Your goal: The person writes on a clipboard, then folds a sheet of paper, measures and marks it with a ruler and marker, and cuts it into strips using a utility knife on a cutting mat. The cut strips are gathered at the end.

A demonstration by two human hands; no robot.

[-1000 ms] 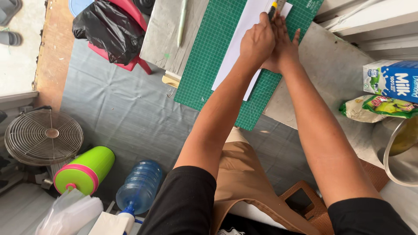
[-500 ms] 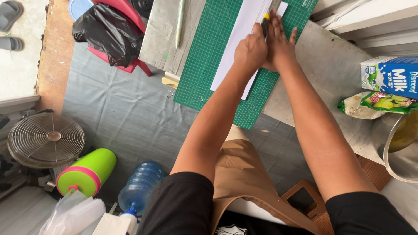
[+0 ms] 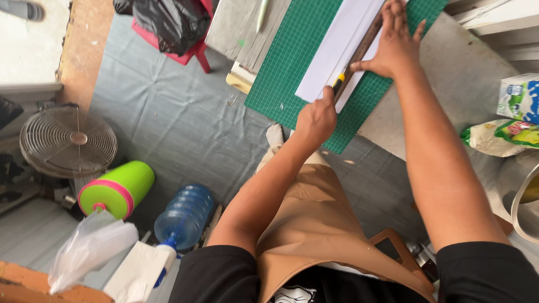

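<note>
A green cutting mat (image 3: 292, 67) lies on a grey table (image 3: 455, 73) with a white paper sheet (image 3: 337, 45) on top. A dark wooden ruler (image 3: 366, 42) rests lengthwise on the paper. My right hand (image 3: 393, 42) presses flat on the ruler, fingers spread. My left hand (image 3: 317, 120) grips a yellow-and-black cutter (image 3: 338, 82). Its tip sits against the ruler's edge near the paper's near end.
A carton (image 3: 519, 98) and a green snack bag (image 3: 499, 137) lie on the table at right, above a metal pot (image 3: 522, 196). On the floor are a fan (image 3: 68, 141), a green container (image 3: 118, 188), a blue water bottle (image 3: 185, 216) and a black bag (image 3: 168, 22).
My left hand has drawn the cutter along the ruler from the far end toward me. My right hand stays pressed on the ruler.
</note>
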